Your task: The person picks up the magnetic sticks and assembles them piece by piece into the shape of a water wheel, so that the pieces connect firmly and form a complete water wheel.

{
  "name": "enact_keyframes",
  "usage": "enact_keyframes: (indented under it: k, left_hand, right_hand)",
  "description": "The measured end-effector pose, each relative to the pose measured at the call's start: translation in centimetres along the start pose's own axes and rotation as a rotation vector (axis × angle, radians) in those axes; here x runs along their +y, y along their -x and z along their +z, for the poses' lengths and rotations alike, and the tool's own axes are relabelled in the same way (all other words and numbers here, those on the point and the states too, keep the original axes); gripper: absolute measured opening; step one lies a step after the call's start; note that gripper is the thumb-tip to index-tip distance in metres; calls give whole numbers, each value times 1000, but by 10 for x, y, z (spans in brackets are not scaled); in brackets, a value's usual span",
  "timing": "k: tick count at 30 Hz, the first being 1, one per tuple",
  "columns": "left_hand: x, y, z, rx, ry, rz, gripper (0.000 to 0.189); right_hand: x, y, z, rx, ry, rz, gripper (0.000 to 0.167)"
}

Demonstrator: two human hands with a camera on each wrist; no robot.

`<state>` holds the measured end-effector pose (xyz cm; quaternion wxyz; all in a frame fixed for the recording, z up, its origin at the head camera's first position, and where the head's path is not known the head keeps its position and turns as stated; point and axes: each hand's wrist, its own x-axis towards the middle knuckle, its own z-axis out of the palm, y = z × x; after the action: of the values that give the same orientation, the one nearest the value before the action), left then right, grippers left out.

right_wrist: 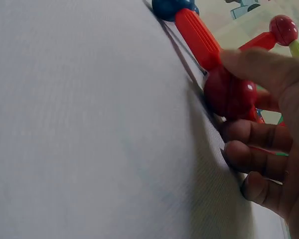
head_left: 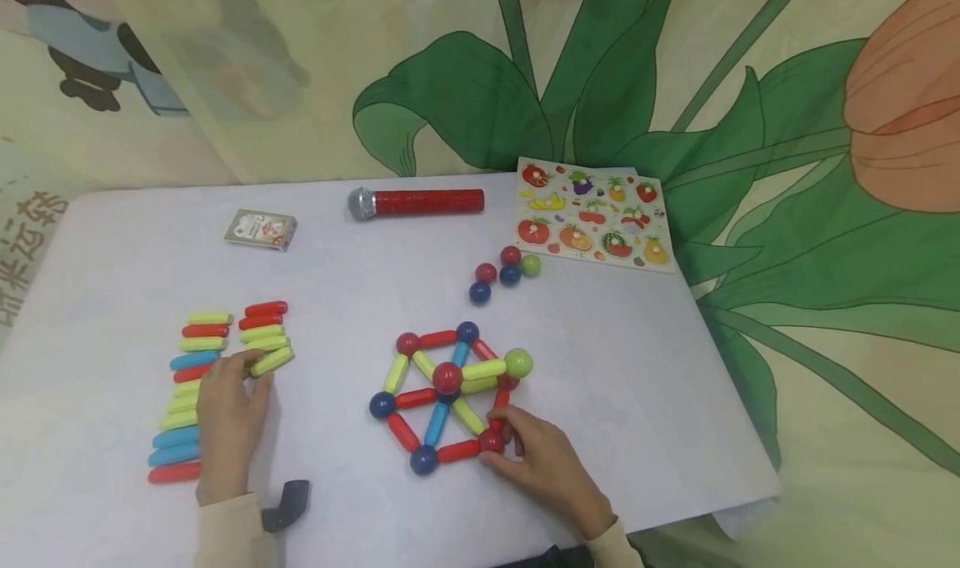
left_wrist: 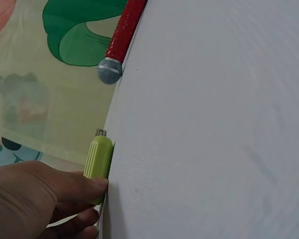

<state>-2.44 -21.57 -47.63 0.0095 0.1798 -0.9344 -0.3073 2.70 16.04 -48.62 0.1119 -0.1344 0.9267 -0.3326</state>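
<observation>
Yel-green stick [head_left: 272,361] is short & has long grooves w/ a bit of metal at 1 end; L hand [head_left: 232,418] pinches it, slanted, well L of the wheel [head_left: 457,450]. Wheel lies flat: 6 red or blue balls in a ring, w/ red sticks & 1 yel-green btwn them, & 6 spokes to a blue mid ball, part hidden. Up on top, a yel-green bar [head_left: 483,369] joins a red top ball [head_left: 447,377] to a green ball [head_left: 518,363]. R hand [head_left: 543,464] holds the ring's near-R red ball [right_wrist: 229,94].
</observation>
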Motion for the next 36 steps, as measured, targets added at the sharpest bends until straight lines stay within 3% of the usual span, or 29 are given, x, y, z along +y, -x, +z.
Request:
enact_keyframes:
  k: [6, 8, 11, 15, 18, 20, 31, 36]
  left_hand:
    - [7, 4, 0, -8, 32, 28, 42]
    - [13, 7, 5, 8, 76, 75, 39]
    - [29, 9, 18, 7, 181, 194, 34]
    - [54, 6, 37, -107, 351, 331, 32]
    - [67, 2, 47, -202, 441, 374, 32]
    - [69, 1, 49, -229, 459, 377, 33]
    - [49, 25, 22, -360, 380, 373, 31]
    - [60, 41, 10, -409, 410, 399, 29]
  right_hand:
    - [2, -13, -3, 146, 79, 25, 48]
    - [3, -20, -5, 194, 92, 31, 44]
    - [5, -29, -10, 230, 98, 35, 40]
    - [6, -42, -16, 199, 67, 50, 39]
    - [6, -52, -20, 161, 54, 67, 38]
    - [6, -57, -23, 149, 49, 80, 38]
    - [2, -75, -23, 233, 8, 77, 35]
    - [-14, -67, -26, 244, -160, -13, 32]
